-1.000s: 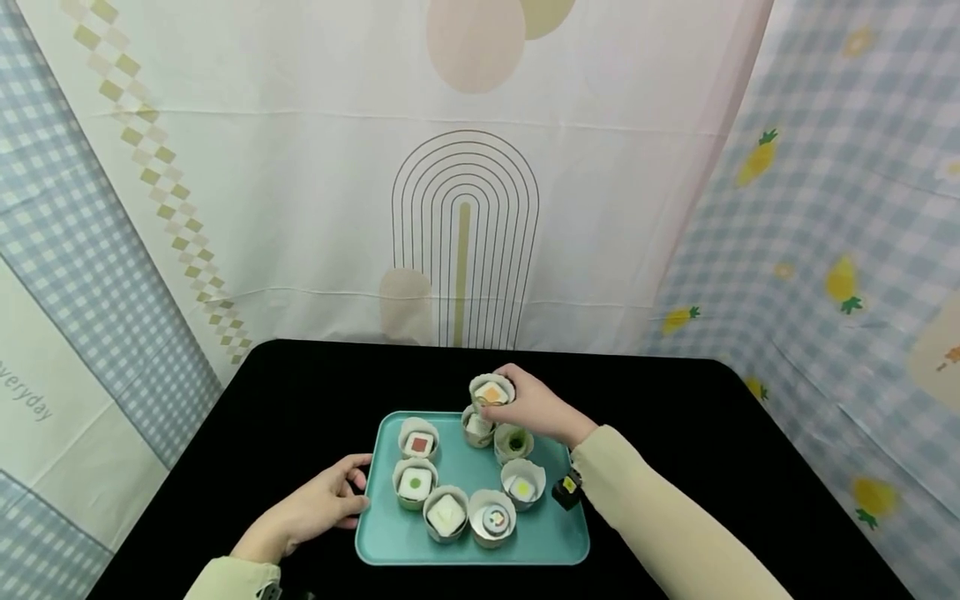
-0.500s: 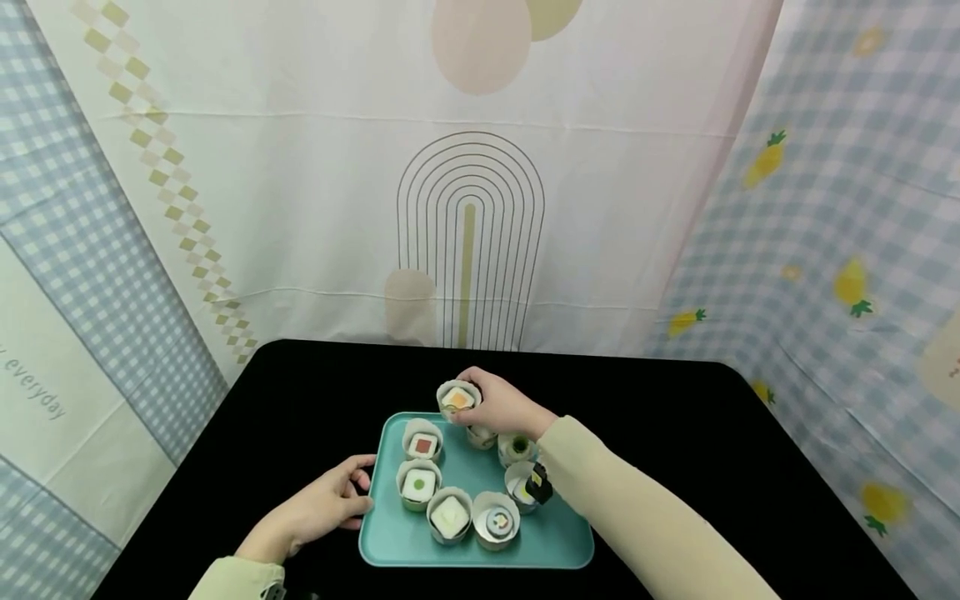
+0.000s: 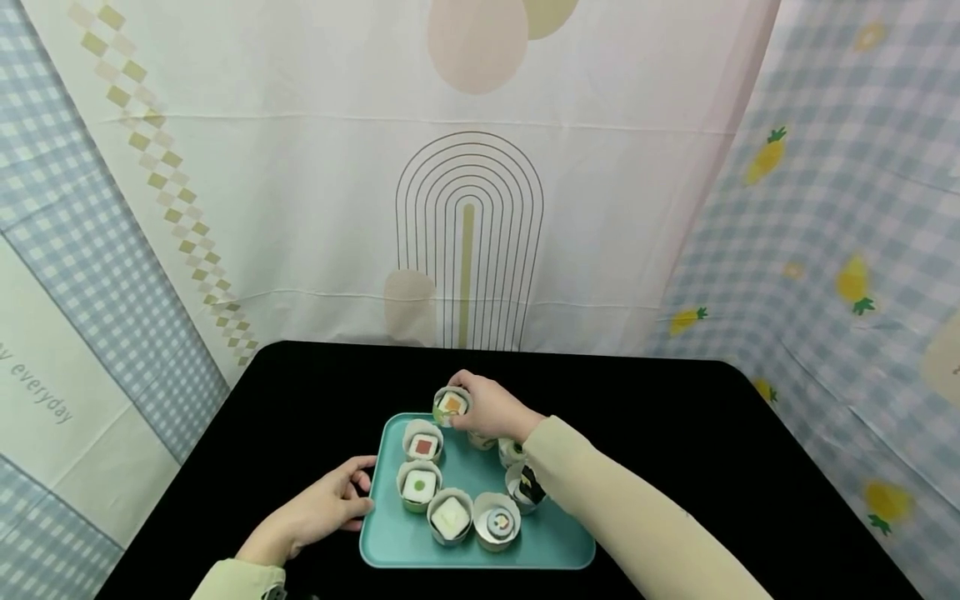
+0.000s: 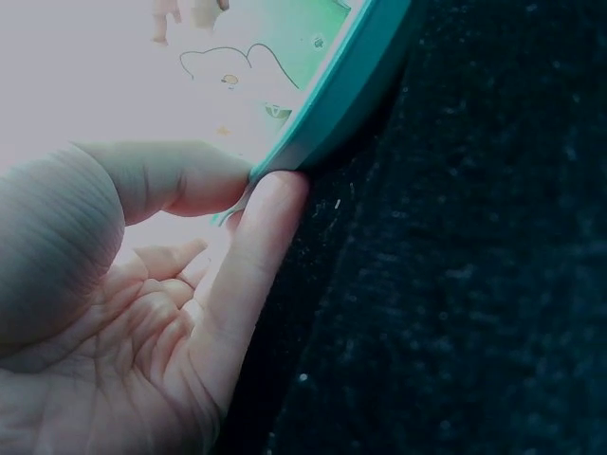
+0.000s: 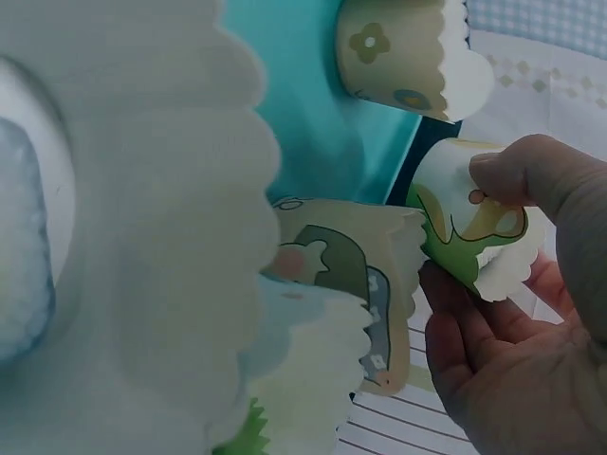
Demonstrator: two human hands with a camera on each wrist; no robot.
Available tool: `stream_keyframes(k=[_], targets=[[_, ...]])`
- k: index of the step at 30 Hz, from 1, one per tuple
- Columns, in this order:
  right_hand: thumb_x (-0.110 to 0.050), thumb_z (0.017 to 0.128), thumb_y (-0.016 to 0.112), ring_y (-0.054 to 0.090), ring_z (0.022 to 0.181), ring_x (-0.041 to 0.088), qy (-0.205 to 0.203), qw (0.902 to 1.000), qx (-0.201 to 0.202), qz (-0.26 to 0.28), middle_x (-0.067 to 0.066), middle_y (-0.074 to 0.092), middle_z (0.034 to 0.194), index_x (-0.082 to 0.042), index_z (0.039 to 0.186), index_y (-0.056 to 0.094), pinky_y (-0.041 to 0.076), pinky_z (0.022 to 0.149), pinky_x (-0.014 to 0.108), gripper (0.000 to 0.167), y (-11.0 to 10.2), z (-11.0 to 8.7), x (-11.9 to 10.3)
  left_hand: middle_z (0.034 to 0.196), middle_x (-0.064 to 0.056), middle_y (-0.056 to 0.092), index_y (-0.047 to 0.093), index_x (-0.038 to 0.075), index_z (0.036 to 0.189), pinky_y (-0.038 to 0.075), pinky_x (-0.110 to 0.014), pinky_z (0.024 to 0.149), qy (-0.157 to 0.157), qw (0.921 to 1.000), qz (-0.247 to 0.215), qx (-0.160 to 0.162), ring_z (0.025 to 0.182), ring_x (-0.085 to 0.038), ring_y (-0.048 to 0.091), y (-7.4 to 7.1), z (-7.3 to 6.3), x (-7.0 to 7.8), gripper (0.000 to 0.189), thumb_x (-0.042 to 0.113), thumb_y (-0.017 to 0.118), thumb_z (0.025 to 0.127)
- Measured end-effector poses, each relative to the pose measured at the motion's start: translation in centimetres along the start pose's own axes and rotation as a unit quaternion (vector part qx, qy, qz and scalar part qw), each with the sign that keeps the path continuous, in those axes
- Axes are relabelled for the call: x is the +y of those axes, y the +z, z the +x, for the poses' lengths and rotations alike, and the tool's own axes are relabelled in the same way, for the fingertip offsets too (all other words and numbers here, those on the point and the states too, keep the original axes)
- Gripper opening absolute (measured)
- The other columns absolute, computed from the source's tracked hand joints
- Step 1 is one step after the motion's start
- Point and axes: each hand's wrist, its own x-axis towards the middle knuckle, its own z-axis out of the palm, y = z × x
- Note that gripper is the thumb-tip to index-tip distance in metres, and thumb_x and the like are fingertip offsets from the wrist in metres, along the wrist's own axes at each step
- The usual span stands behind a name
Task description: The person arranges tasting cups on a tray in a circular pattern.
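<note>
A teal tray (image 3: 405, 554) bears several paper cake cups in a ring. At its left edge my left hand (image 3: 311, 512) pinches the rim (image 4: 332, 109) between thumb and a finger, as the left wrist view shows. Over the tray's far edge, my right hand (image 3: 495, 410) holds a paper cup (image 5: 465, 209) by its side, thumb on one face and fingers around the other. Inside that cup sits a white block with an orange square (image 3: 452, 404). Just left of it stands a cup with a red-square block (image 3: 423, 447). The right hand partly hides the cup (image 3: 482, 442) behind it.
Other cups hold a green-dotted block (image 3: 418, 485), a pale block (image 3: 450, 518) and a round swirl piece (image 3: 498, 522). The right sleeve (image 3: 600, 483) covers part of the tray's right side. Beneath is a black table (image 3: 675, 433), with a patterned cloth (image 3: 337, 208) behind.
My right hand has carried the orange-square cup left and slightly down, from above the back middle cup to beside the red-square cup. The left hand has stayed at the tray's edge.
</note>
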Motion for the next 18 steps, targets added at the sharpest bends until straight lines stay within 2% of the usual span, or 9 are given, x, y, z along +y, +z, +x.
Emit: stream_keyframes(k=[6, 9, 15, 18], targets=[[-0.028, 0.088, 0.072, 0.053, 0.085, 0.011, -0.014, 0.9973, 0.002, -0.072, -0.005, 0.059, 0.105, -0.018, 0.127, 0.053, 0.034, 0.086, 0.039, 0.045, 0.6, 0.1, -0.2, 0.105, -0.014, 0.041, 0.030, -0.001, 0.146, 0.052, -0.041, 0.070, -0.001, 1.0000, 0.000, -0.002, 0.085, -0.025, 0.050, 0.1, -0.1, 0.1, 0.065, 0.007, 0.063, 0.090], [-0.030, 0.088, 0.072, 0.052, 0.085, 0.011, -0.013, 0.9953, -0.005, -0.096, -0.005, 0.059, 0.107, -0.018, 0.127, 0.053, 0.030, 0.086, 0.039, 0.045, 0.9, 0.2, -0.1, 0.105, -0.014, 0.042, 0.030, -0.001, 0.146, 0.052, -0.041, 0.070, 0.000, 1.0000, 0.000, -0.004, 0.085, -0.025, 0.050, 0.1, -0.1, 0.1, 0.065, 0.007, 0.063, 0.090], [-0.038, 0.087, 0.071, 0.049, 0.083, 0.013, -0.012, 0.9881, -0.009, -0.153, -0.005, 0.060, 0.109, -0.020, 0.127, 0.057, 0.029, 0.083, 0.037, 0.046, 1.4, 0.4, 0.2, 0.106, -0.014, 0.042, 0.029, -0.002, 0.146, 0.053, -0.041, 0.069, 0.004, 1.0000, 0.005, 0.002, 0.085, -0.025, 0.050, 0.1, 0.0, 0.0, 0.067, 0.005, 0.063, 0.090], [-0.041, 0.085, 0.073, 0.047, 0.086, 0.014, -0.011, 0.9863, -0.011, -0.164, -0.004, 0.060, 0.111, -0.020, 0.126, 0.058, 0.029, 0.083, 0.038, 0.048, 1.4, 0.3, 0.2, 0.106, -0.014, 0.042, 0.029, -0.002, 0.146, 0.053, -0.041, 0.069, 0.003, 1.0000, 0.007, 0.005, 0.085, -0.025, 0.050, 0.1, 0.1, 0.0, 0.066, 0.005, 0.063, 0.090]])
